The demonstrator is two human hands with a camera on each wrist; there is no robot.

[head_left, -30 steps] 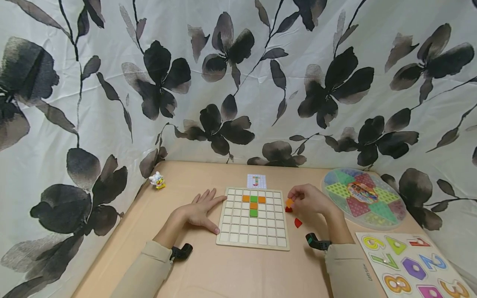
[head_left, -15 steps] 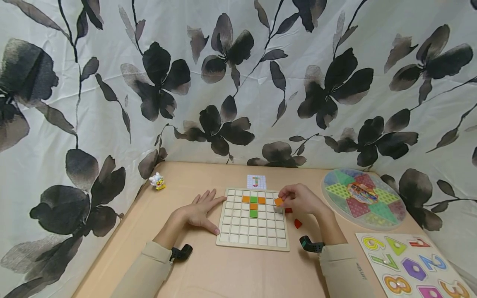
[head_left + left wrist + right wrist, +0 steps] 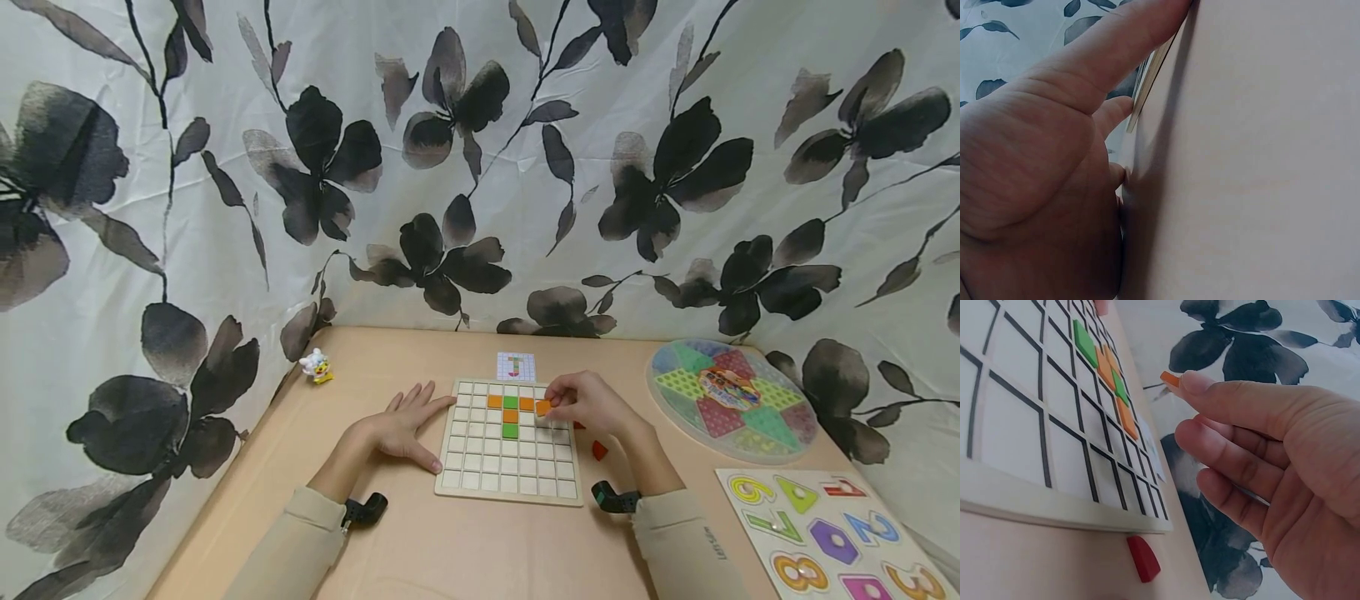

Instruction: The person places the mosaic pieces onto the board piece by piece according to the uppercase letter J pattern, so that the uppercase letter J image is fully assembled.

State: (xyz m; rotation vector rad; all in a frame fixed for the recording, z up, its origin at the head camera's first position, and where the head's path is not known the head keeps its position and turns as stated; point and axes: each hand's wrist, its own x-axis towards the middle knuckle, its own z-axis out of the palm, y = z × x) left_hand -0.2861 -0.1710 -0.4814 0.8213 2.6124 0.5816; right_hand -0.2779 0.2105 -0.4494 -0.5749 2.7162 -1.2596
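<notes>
A pale grid board (image 3: 468,482) lies on the table, with orange and green square tiles set in a T shape in its upper cells, such as the lower green tile (image 3: 510,431). My right hand (image 3: 596,407) pinches an orange square tile (image 3: 1170,379) between thumb and finger, above the board's upper right part. The left hand (image 3: 401,425) lies spread at the board's left edge, its thumb and index fingertip touching the side. A red piece (image 3: 599,450) with a curved edge lies right of the board; another red piece is mostly hidden behind my right hand.
Behind the board lies a small pattern card (image 3: 516,366) with a coloured J-like shape. A round patterned box (image 3: 731,400) sits at the back right, and a number-and-shape sheet (image 3: 817,521) in front of it. A small toy figure (image 3: 317,365) stands at the back left.
My right hand has carried the orange tile leftward, from beside the red pieces to over the board. The left hand has stayed in place.
</notes>
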